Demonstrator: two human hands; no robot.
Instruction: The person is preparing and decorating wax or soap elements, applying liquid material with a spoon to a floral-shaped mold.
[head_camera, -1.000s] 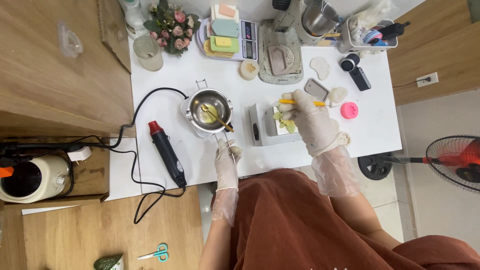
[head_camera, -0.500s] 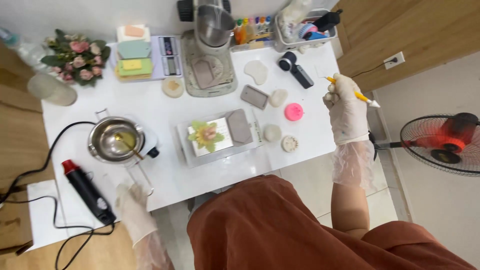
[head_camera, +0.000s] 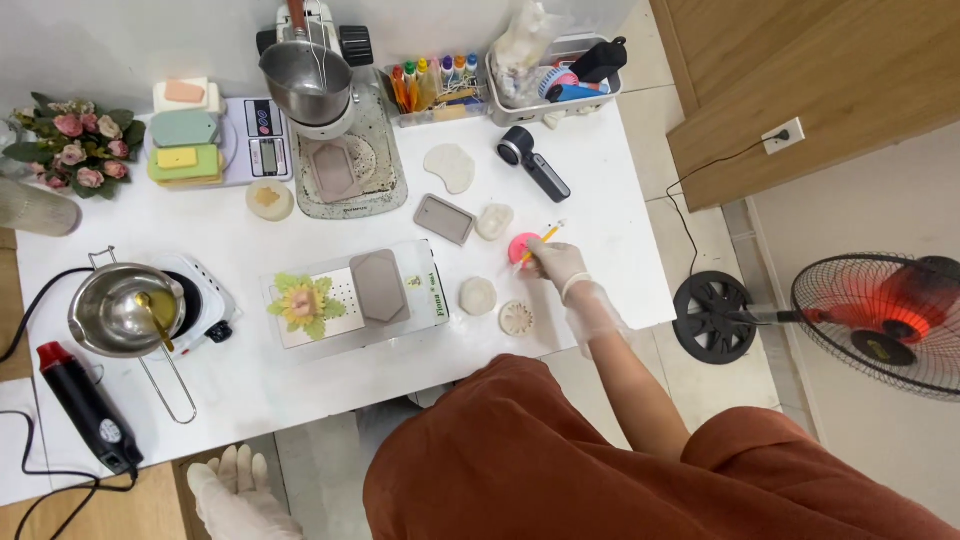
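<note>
In the head view, a yellow stick (head_camera: 545, 236) is gripped by the closed fingers of the gloved right hand (head_camera: 556, 262), right of centre, just over a pink round mould (head_camera: 520, 247) on the white table (head_camera: 610, 190). At the lower left edge, the gloved left hand (head_camera: 235, 490) is held below the table, fingers spread and empty.

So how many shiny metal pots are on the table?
2. One metal pot sits on the small hot plate at the left; the other metal pot is at the back, on the stand beside the scale.
</note>
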